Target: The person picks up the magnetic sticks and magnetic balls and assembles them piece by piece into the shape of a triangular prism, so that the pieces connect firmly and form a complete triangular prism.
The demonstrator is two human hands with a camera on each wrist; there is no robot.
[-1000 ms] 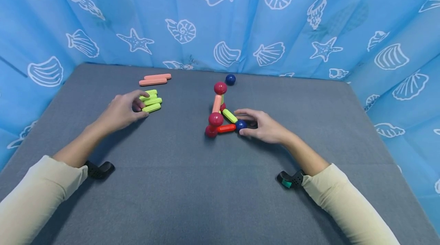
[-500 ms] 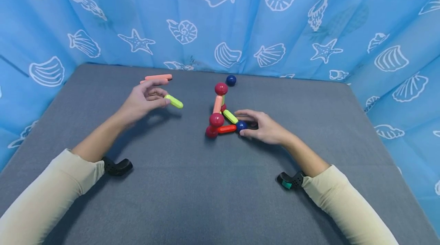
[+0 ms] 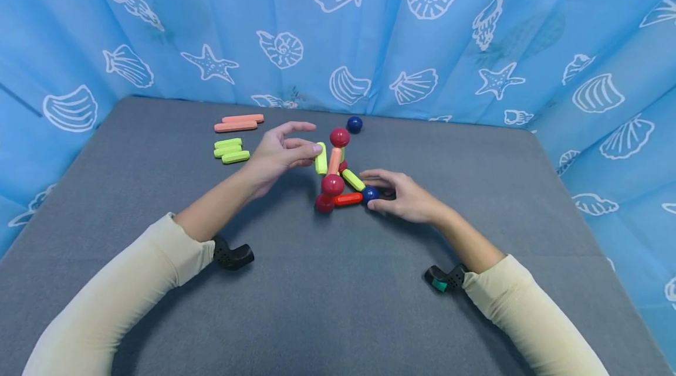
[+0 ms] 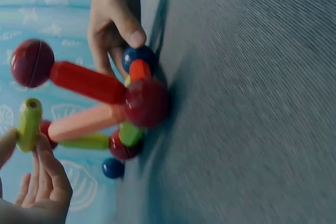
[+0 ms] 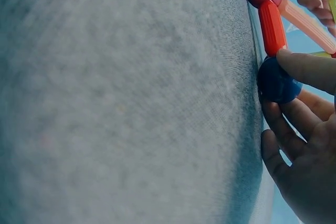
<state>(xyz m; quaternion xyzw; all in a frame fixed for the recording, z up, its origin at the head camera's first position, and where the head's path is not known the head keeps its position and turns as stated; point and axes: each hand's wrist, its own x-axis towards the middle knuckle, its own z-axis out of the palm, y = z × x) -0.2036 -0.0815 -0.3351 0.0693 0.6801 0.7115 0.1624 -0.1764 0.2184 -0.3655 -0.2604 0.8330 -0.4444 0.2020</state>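
Note:
My left hand point(image 3: 279, 154) pinches a yellow-green toy building rod point(image 3: 321, 160) between thumb and fingertips, just left of a frame of balls and rods. In the left wrist view the held rod point(image 4: 30, 124) is raised beside the frame's upper balls. My right hand point(image 3: 405, 194) holds the frame's blue ball point(image 3: 370, 194) low at the table, thumb on one side and fingers on the other. From that ball a red rod point(image 3: 348, 199) runs to a dark red ball point(image 3: 324, 203), and a yellow-green rod point(image 3: 353, 179) runs backward. A peach rod point(image 3: 334, 161) slants between red balls.
On the grey table point(image 3: 338, 305), several yellow-green rods point(image 3: 235, 156) lie at the left, with two peach rods point(image 3: 235, 126) behind them. A loose blue ball point(image 3: 354, 124) sits behind the frame. A blue shell-print curtain point(image 3: 369, 30) hangs along the back.
My left hand has picked a yellow-green rod from the pile at the left and carried it right to the frame, turning it upright. My right hand has stayed at the blue ball.

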